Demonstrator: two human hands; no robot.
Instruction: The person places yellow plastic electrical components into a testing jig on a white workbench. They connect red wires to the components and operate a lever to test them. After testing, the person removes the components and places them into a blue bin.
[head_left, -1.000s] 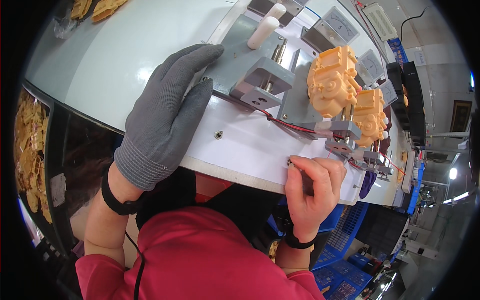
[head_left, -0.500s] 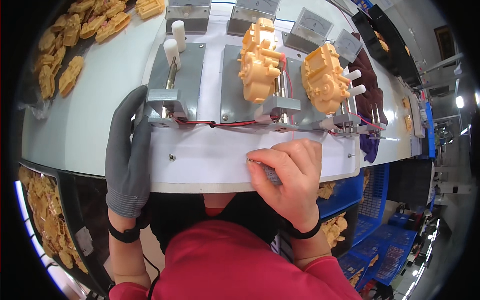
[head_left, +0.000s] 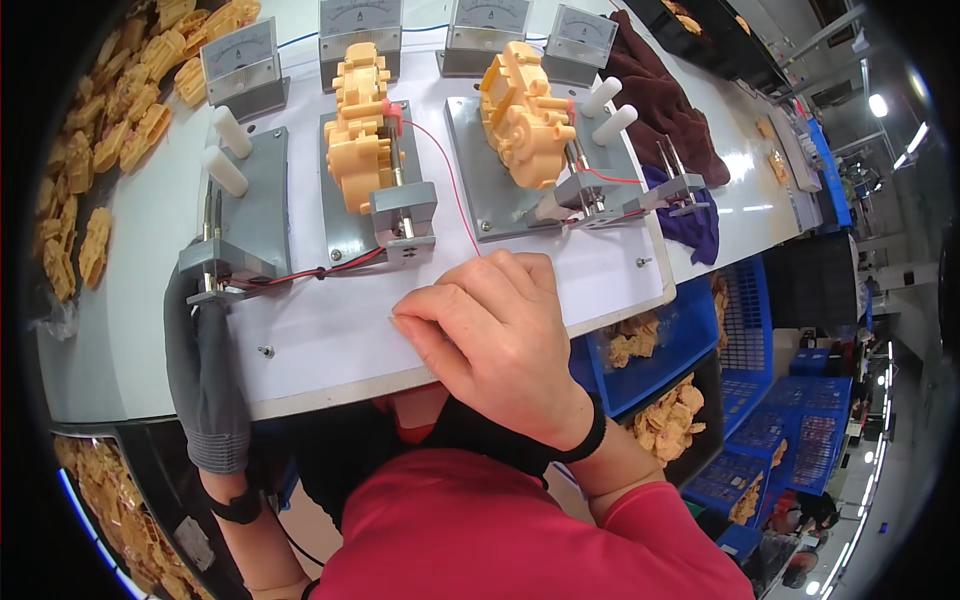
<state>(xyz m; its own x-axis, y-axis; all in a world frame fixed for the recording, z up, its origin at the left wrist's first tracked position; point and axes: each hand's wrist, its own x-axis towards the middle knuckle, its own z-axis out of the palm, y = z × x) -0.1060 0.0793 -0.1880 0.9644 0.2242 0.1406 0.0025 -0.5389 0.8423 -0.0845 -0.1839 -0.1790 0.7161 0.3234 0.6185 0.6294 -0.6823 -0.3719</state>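
Note:
My left hand [head_left: 208, 375], in a grey glove, reaches up to the metal block [head_left: 225, 262] of the leftmost test fixture. Its fingers are stretched out, with the tips partly hidden behind the block. My bare right hand [head_left: 490, 335] is closed in a pinch over the white board [head_left: 330, 345]. What it pinches, and its palm, are hidden. Beyond it, a yellow plastic gearbox housing [head_left: 358, 130] stands on the middle fixture [head_left: 403, 212]. Another yellow gearbox housing [head_left: 525, 120] sits on the right fixture [head_left: 595, 195]. Two white pegs [head_left: 225, 170] rise from the left fixture's grey plate.
Several ammeters [head_left: 360, 35] line the back. Yellow parts [head_left: 130, 95] are heaped at far left, and others fill a dark bin [head_left: 110, 500] below. Red wires [head_left: 335, 265] link the fixtures. Brown cloth [head_left: 665, 100] and blue crates [head_left: 655, 360] lie to the right.
The view has turned, so the fixtures appear further left. My right hand's knuckles have rolled over, hiding the small metal piece at its fingertips and the grey bits in its palm. My left hand stays by the left fixture.

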